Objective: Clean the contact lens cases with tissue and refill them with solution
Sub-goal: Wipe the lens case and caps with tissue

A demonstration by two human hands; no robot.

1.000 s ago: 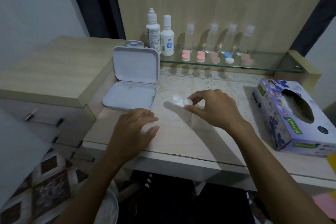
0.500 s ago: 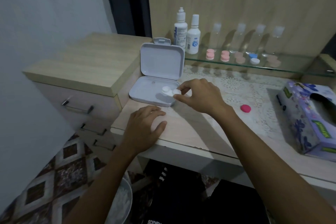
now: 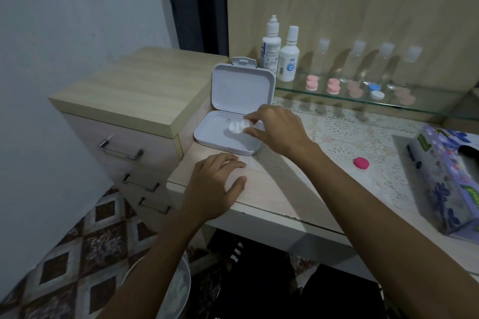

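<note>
White lens case pinched btwn thumb and fingers of right hand, held over the bottom half of an open grey hinged box; whether touching the box floor or just above, can't tell. Box lid upright behind, box at the left end of the counter, right beside a wooden drawer unit.

Left hand flat on the counter edge, palm down, fingers loosely spread, holding nothing, just in front of the box.

Pink cap lying alone on the lace mat, well apart from both hands. Floral tissue box at far right of the counter.

On the glass shelf at the back: 2 white solution bottles side by side near the box lid, then 4 clear bottles in a row against the wood panel. In front of those, 2 pink lens cases, paler pinkish ones further right (blurry), plus a blue-and-white lens case.

Below the counter: patterned floor tiles and part of a round pale bin.
</note>
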